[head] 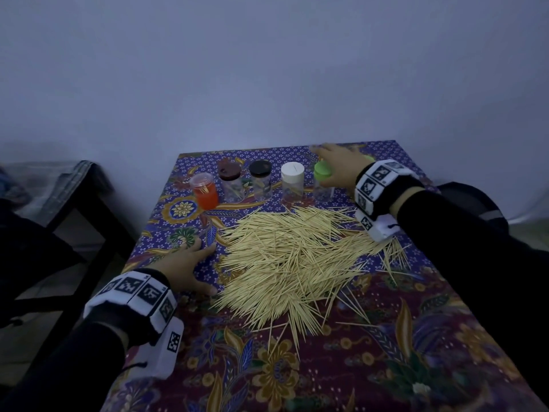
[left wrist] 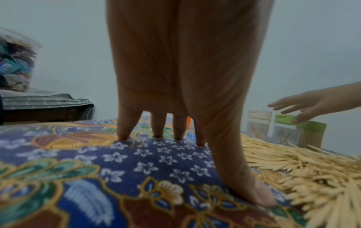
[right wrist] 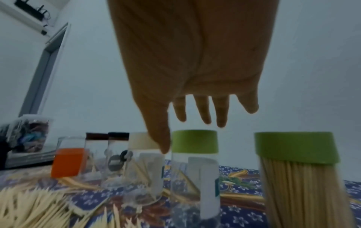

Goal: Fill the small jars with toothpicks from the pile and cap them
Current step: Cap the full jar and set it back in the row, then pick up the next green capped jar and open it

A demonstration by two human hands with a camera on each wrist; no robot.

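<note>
Hand, left: our left hand (head: 190, 264) rests flat, fingers (left wrist: 128, 123) spread on the desk (head: 341, 367), just left of the pile.
Pile: toothpicks (head: 294, 257) heaped mid-desk.
Jars: we see five in a row behind the pile, orange jar (head: 204, 190) leftmost, green-capped jar (head: 323, 181) rightmost.
Hand, right: our right hand (head: 338, 165) hovers over the green-capped jar, fingers (right wrist: 203, 111) apart, holding nothing.
Full jar: a packed green-lidded jar (right wrist: 299, 177) stands further right.

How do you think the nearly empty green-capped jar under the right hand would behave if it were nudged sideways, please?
The green-capped jar looks tall and narrow, so it would probably tip rather than slide. It holds only a few toothpicks, so it is likely light. Its clear wall looks smooth, perhaps slippery for the right hand spread above it, and the patterned cloth might catch its base.
</note>
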